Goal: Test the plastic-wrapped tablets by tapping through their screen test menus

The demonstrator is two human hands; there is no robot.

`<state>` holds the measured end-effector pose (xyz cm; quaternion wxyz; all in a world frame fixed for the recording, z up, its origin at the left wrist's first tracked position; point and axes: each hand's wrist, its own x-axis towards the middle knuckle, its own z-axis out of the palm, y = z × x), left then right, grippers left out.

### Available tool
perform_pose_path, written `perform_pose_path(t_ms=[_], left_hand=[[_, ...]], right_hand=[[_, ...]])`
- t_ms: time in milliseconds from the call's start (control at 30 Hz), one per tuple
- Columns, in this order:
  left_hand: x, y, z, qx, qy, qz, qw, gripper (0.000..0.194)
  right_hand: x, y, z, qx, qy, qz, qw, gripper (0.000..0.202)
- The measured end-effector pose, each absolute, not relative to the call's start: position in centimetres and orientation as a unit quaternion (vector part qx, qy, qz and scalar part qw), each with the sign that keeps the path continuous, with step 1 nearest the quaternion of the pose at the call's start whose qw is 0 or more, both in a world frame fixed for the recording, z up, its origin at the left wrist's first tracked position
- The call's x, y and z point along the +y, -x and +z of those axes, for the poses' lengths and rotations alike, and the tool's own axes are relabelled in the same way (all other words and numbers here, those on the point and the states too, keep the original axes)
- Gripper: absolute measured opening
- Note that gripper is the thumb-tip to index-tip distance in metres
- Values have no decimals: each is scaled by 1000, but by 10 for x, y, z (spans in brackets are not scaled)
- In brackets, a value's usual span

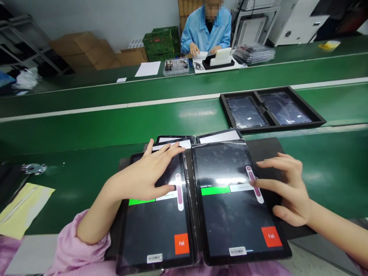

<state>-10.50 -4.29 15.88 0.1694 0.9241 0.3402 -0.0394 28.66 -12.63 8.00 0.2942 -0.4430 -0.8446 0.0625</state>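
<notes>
Spread left hand (151, 167) and loosely open right hand (293, 197) are touching tablets (230, 222); half-green test bars (215, 190) are seemingly awaiting completion.

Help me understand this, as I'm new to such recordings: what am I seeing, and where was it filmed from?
There is no machine arm here. A camera worn on a person's head looks forward and down at their own bare hands. Two tablets lie side by side, each showing a red "Fail" square. The left hand is spread over the left tablet. The right hand points a finger at a slider on the right tablet; actual contact is hard to tell. Neither hand grips anything. Beyond them, a black tray sits on a green surface, and a co-worker in blue sits opposite.
</notes>
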Motion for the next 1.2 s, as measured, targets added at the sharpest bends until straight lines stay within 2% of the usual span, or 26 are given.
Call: perform_pose_path(t_ms=[133, 333, 533, 700, 967, 1100, 1200], left_hand=[[-44, 102, 159, 337, -924, -56, 174, 102], [-46, 128, 160, 342, -912, -28, 223, 120], [-56, 210, 152, 530, -820, 18, 218, 84], [-63, 224, 136, 535, -790, 98, 283, 88], [-87, 131, 135, 499, -856, 9, 137, 90], [-80, 124, 142, 479, -867, -6, 140, 99], [-67, 149, 148, 527, -835, 2, 160, 94]], right_hand=[[-128, -294, 83, -796, 515, 127, 291, 83], [-128, -299, 77, -780, 526, 135, 309, 79], [-124, -298, 69, -818, 453, 111, 335, 68], [-115, -288, 73, -885, 348, 84, 297, 64], [-122, -238, 112, -944, 244, 39, 219, 53], [-130, -214, 114, -955, 220, 48, 194, 63], [-133, -208, 110, -962, 214, 47, 166, 64]])
